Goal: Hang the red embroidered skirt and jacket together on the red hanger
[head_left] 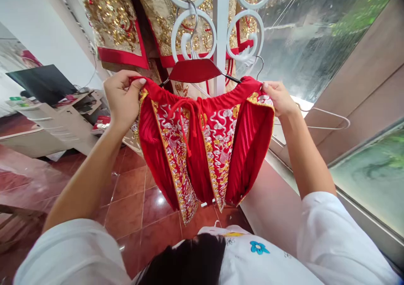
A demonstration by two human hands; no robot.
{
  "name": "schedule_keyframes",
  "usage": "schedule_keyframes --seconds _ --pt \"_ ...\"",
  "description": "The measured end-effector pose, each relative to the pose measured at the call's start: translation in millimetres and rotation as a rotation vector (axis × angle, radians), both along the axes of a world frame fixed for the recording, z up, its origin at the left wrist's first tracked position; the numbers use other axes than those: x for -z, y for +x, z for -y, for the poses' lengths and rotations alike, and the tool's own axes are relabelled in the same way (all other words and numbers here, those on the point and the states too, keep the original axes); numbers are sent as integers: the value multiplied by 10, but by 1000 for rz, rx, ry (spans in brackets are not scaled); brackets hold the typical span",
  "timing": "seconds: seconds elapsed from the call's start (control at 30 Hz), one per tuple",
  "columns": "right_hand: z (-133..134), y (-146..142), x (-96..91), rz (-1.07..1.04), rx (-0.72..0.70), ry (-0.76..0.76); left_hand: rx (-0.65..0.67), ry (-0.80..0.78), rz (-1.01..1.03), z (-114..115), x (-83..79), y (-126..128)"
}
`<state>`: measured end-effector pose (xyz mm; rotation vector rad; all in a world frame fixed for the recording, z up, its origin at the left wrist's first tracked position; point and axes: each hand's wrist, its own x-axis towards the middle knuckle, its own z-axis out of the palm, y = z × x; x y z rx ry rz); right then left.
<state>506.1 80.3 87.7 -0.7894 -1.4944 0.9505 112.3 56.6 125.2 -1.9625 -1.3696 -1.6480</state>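
Nearest the camera, both arms reach up and forward. Left hand [122,96] is closed in a pinch on one end of the waistband of the red embroidered skirt [202,150]; right hand [277,98] pinches the other end, stretching the band taut at chest height (pleats hang free below). Judged step: fitting the waistband onto the red hanger [194,70] just behind. Next move needs level, even tension. Behind stands the white rack [221,28] with gold garments [113,19].

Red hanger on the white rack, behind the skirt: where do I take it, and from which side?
Probably the red hanger at its flat centre body, just below the metal hook looped in the white rack's ring. Come from the front and above: the red skirt, held by the left hand and right hand, screens its lower edge.
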Motion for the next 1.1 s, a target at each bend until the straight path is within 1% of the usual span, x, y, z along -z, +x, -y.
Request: schedule_keyframes --seconds 0.03,0.1,0.13,0.17,0.2,0.27,0.3,0.33,0.37,0.4,0.47,0.5,0.53,0.57,0.6,0.63,0.7,0.73,0.8,0.83,0.9,0.97,1.03,1.1 --pt "-26 -26 21 -84 -20 -65 -43 34 58 15 30 59" --pt "-70 -80 82 -184 -37 -152 -92 84 58 50 105 140" --pt "-84 -100 119 -193 -9 -157 -87 101 16 69 148 148" --pt "-92 -112 156 -183 44 -135 -52 105 -30 86 195 126" --pt "-91 -114 192 -163 115 -86 15 90 -69 105 246 74" --pt "-68 -92 245 -102 247 84 193 -7 -107 156 366 -112" --pt "-45 -72 260 -62 281 176 252 -71 -118 195 438 -231" --pt "-15 -50 266 -11 297 262 256 -126 -134 243 517 -353" --pt "17 -28 265 49 308 332 190 -156 -161 301 601 -469" --pt "49 -11 257 109 319 371 61 -150 -198 366 682 -569" --pt "101 6 235 190 318 356 -260 -71 -307 502 809 -699" --pt "118 2 224 208 306 332 -390 -42 -377 566 840 -721" --pt "128 -10 217 209 289 313 -476 -35 -441 623 844 -709" --pt "134 -30 214 206 267 301 -512 -44 -488 672 823 -665" --pt "139 -57 216 211 249 302 -497 -55 -513 711 783 -588" --pt "144 -87 222 220 249 317 -447 -48 -518 740 733 -481" --pt "159 -150 242 243 297 363 -293 35 -498 769 649 -211" --pt "169 -175 253 256 336 387 -213 76 -494 768 635 -70" --pt "183 -198 273 270 400 411 -102 89 -497 739 684 153" --pt "185 -192 281 274 400 408 -85 57 -497 711 744 210" --pt "171 -147 296 268 338 382 -128 -64 -500 639 892 186" --pt "140 -75 311 240 247 352 -248 -190 -486 570 1007 19" --pt "102 -2 324 230 192 325 -380 -285 -455 553 1025 -180" --pt "72 44 331 246 173 286 -447 -344 -444 626 944 -305"
